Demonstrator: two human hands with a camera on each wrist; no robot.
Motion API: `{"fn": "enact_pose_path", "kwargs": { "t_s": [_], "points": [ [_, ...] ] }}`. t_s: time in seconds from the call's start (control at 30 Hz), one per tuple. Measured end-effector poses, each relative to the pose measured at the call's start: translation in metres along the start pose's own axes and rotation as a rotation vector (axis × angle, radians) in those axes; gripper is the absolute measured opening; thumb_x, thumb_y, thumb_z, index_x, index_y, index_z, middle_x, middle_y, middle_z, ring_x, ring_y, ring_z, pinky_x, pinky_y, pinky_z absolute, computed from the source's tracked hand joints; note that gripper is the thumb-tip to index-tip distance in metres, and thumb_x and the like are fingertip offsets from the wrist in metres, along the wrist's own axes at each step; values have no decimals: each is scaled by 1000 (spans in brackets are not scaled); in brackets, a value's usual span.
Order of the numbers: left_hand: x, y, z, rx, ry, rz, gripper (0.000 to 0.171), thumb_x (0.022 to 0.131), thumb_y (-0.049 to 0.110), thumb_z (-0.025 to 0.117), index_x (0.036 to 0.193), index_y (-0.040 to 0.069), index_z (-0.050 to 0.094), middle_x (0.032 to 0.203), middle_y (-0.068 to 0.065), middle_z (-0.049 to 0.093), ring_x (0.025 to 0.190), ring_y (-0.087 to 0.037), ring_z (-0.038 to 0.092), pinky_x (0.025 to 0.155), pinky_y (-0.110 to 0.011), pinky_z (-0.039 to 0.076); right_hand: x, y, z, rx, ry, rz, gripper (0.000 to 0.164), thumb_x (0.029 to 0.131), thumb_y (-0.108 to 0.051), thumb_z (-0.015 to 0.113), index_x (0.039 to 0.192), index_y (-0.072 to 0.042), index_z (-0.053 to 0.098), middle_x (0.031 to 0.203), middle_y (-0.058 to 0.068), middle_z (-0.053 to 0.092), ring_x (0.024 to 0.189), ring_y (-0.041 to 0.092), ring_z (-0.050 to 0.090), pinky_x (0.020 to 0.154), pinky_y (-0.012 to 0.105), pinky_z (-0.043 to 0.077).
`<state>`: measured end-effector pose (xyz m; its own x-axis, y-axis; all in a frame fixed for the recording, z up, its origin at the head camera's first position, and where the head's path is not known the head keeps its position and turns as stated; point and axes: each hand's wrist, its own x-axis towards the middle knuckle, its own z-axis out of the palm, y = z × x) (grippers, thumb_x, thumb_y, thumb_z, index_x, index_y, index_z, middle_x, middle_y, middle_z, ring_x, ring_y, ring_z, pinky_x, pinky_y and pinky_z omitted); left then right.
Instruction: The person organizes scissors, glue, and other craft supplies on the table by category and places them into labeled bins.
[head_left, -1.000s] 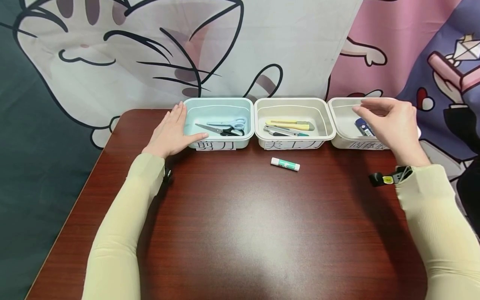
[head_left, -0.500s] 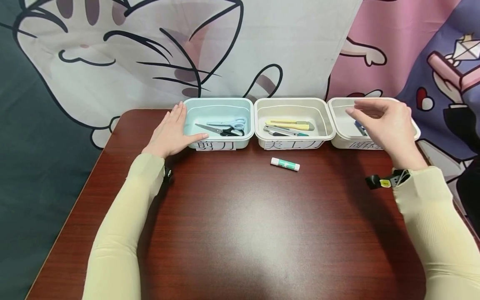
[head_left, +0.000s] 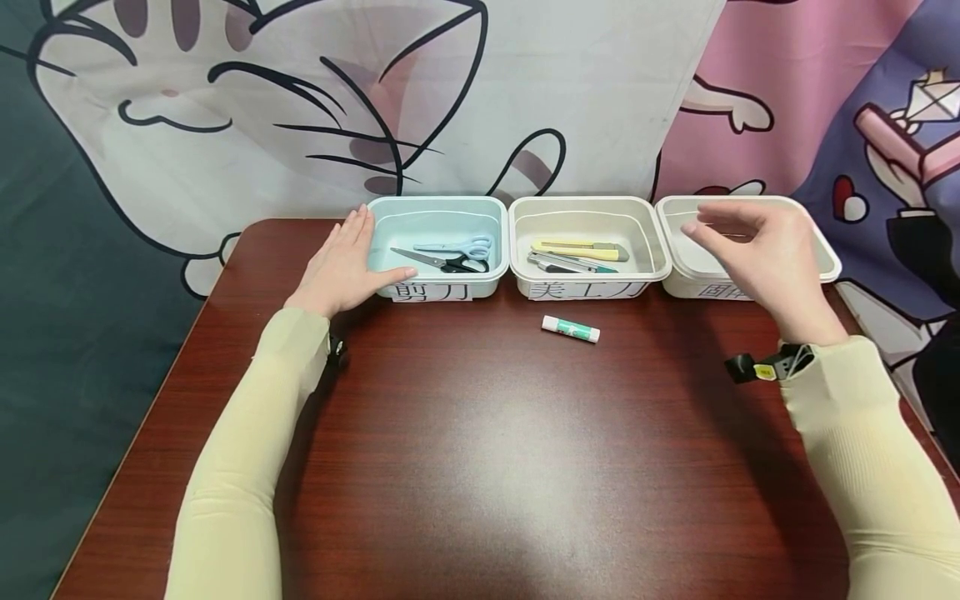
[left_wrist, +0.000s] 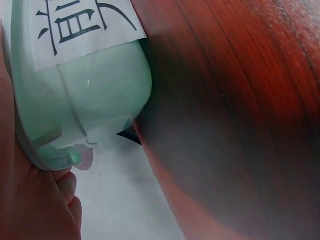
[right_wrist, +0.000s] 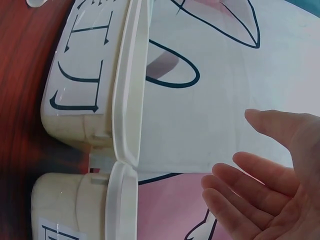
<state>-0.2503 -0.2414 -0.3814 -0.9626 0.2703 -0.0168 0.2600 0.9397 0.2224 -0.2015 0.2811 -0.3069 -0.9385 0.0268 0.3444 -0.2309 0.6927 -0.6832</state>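
Note:
My left hand (head_left: 337, 262) rests with straight fingers against the left side of the light-blue bin (head_left: 438, 205), its thumb over the front rim. Inside that bin lie light-blue scissors (head_left: 474, 247) and black-handled scissors (head_left: 457, 264). Over the right-hand white bin (head_left: 828, 267) hovers my right hand (head_left: 776, 254), its fingers loosely bent and thumb apart. The right wrist view shows nothing between the fingers (right_wrist: 255, 185) of that hand. It hides much of the bin's inside. A green and white glue stick (head_left: 571, 328) lies on the table before the middle bin.
The cream middle bin (head_left: 588, 204) holds a yellow utility knife (head_left: 577, 248) and several other cutters (head_left: 570, 263). Paper labels mark the bin fronts. All three bins stand side by side at the back of the brown table (head_left: 525, 467), before a printed curtain (head_left: 585, 92).
My right hand has drifted slightly left and toward me over the right bin, covering the blue glue stick that showed inside earlier. The left hand has stayed still.

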Motion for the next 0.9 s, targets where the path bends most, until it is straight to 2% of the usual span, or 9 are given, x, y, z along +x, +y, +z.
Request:
{"fn": "enact_pose_path", "kwargs": {
  "t_s": [0.33, 0.5, 0.6, 0.9],
  "points": [
    [-2, 2, -2, 9, -6, 5, 119, 89, 84, 40, 160, -3, 0, 168, -15, -4, 155, -27, -4, 124, -41, -2, -6, -7, 5, -20, -19, -8, 39, 88, -35, 82, 117, -9, 79, 110, 6, 75, 83, -10, 64, 72, 7, 47],
    [-1, 1, -2, 13, -12, 5, 119, 89, 84, 39, 160, -3, 0, 168, -15, -5, 155, -27, -4, 124, -41, -2, -11, -14, 8, -45, -49, -9, 41, 88, -41, 81, 118, -13, 79, 111, 10, 75, 82, -11, 64, 70, 8, 46],
    [-1, 0, -2, 15, -7, 8, 119, 89, 84, 40, 160, -3, 1, 168, -15, -4, 155, -28, -3, 124, -42, -1, -13, -19, 12, -32, -64, -34, 39, 88, -39, 81, 117, -13, 80, 110, 10, 75, 81, -9, 65, 69, 8, 47],
    [-2, 1, -2, 16, -5, 7, 119, 89, 84, 40, 160, -3, 2, 169, -16, -2, 155, -28, -2, 124, -41, -1, -20, -27, 25, 9, -159, -59, 39, 90, -37, 80, 117, -10, 78, 111, 11, 74, 84, -3, 68, 71, 9, 50]
  ]
}}
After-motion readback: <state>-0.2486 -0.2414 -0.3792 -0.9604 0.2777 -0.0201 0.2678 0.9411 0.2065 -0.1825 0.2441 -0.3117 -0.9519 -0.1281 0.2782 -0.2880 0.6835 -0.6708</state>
